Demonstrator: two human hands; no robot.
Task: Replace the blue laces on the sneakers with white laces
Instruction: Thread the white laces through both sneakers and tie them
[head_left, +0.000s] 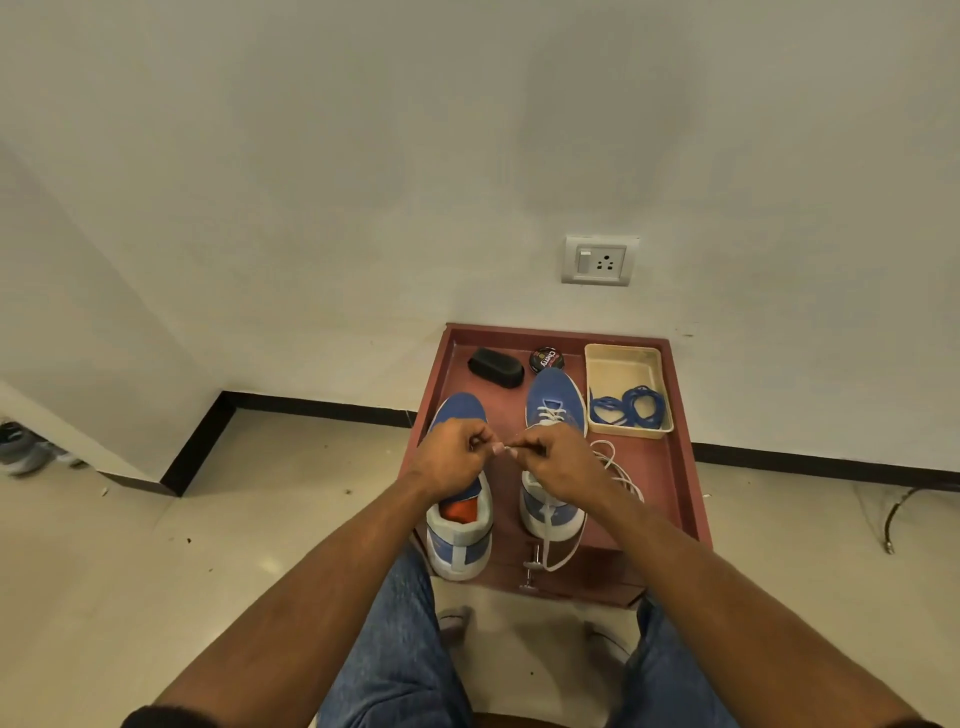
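Observation:
Two blue sneakers stand on a red-brown tray (680, 467). The left sneaker (460, 540) shows no lace in its visible part; my hand covers its middle. The right sneaker (553, 400) has a white lace (551, 414) threaded through its front eyelets. Loose white lace (615, 467) trails to its right and hangs over the tray's front. Above the shoes, my left hand (452, 457) and my right hand (558, 462) meet, both pinching a white lace end between their fingertips. The blue laces (628, 408) lie coiled in a cream box (623, 364).
At the back of the tray lie a black shoe brush (496, 366) and a round polish tin (545, 358). The tray sits against a white wall with a socket (600, 260). My knees in jeans are below the tray's front edge. Shoes lie far left on the floor (23, 447).

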